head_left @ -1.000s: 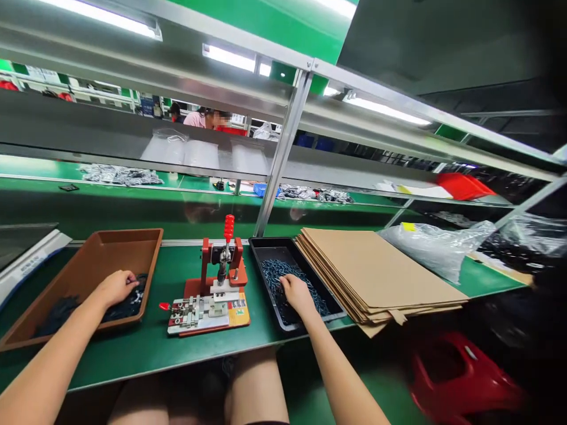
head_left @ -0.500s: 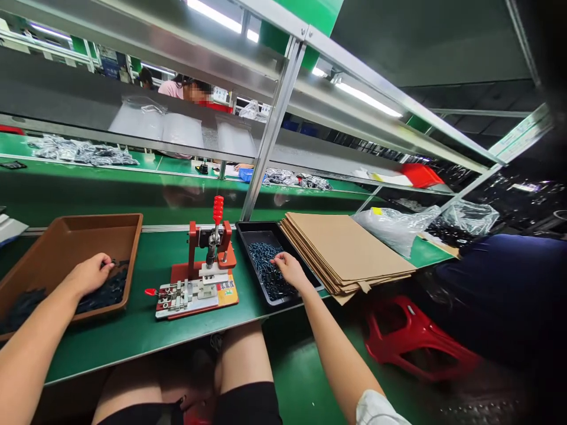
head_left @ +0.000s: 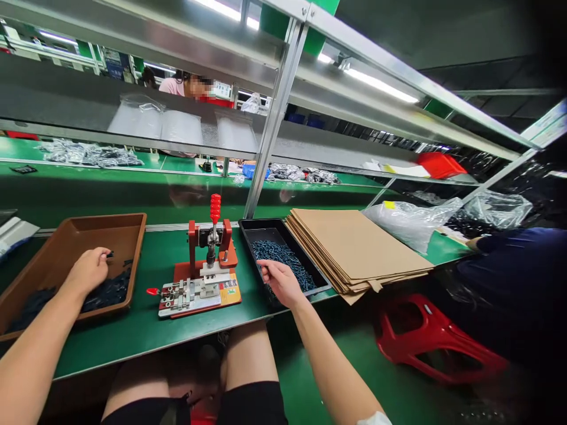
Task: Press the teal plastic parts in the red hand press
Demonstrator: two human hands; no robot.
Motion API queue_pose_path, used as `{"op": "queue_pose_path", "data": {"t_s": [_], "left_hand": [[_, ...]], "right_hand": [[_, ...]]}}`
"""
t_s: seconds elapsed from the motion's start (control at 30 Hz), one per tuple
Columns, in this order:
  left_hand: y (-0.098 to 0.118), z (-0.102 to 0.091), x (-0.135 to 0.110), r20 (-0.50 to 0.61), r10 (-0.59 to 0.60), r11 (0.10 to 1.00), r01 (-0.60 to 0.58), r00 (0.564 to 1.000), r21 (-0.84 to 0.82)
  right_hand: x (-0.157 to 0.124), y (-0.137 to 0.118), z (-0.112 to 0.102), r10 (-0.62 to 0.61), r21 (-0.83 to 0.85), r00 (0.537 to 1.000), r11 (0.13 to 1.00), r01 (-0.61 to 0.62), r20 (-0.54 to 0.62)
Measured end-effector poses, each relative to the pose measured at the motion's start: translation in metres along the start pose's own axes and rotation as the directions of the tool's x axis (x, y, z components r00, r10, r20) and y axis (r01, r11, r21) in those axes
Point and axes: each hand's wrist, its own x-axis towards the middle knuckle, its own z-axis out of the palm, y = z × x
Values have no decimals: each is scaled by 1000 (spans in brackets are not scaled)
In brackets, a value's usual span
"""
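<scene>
From my remote view, the left hand has its thumb and fingertips pinched on a small dark piece, held above the brown tray. More dark pieces lie heaped in that tray, below and beside the hand. The right hand is over the near left side of the black tray, fingers curled in; I cannot tell whether they are closed on anything. Loose screws cover much of the black tray's floor. Between the two trays I see a clamp with an upright red handle, standing on the green table, neither hand touching it. Right beside the black tray is a stack of cardboard, and past it a clear plastic bag. Farther out, packets rest on the shelf behind the table. To my right, a red stool stands on the floor near a person in dark blue; someone in pink is beyond the shelf.
</scene>
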Motion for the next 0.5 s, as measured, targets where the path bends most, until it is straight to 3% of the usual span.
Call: {"op": "queue_pose_path", "data": {"t_s": [0.1, 0.17, 0.23, 0.3, 0.4, 0.47, 0.5], "left_hand": [[5, -9, -2, -8, -65, 997, 64, 998, -45], [16, -21, -7, -160, -101, 989, 82, 982, -121], [34, -38, -19, -320, -86, 977, 18, 943, -211], [57, -52, -42, -401, -50, 954, -76, 915, -291], [94, -58, -93, -308, 106, 913, -216, 945, -347], [113, -48, -128, -126, 279, 882, -306, 952, -359], [120, -38, -143, -23, 357, 867, -341, 934, -363]], "right_hand": [[-9, 5, 23, 37, 158, 998, 986, -44, 45], [-14, 15, 36, 21, 138, 1000, 990, -24, 24], [-20, 29, 46, 9, 56, 1000, 998, -10, 13], [-24, 46, 52, 8, -43, 1000, 999, -8, 11], [-23, 70, 56, -26, -183, 999, 983, 19, -35], [-19, 83, 57, -50, -242, 997, 970, 34, -62], [-17, 88, 57, -55, -255, 997, 966, 37, -61]]}}
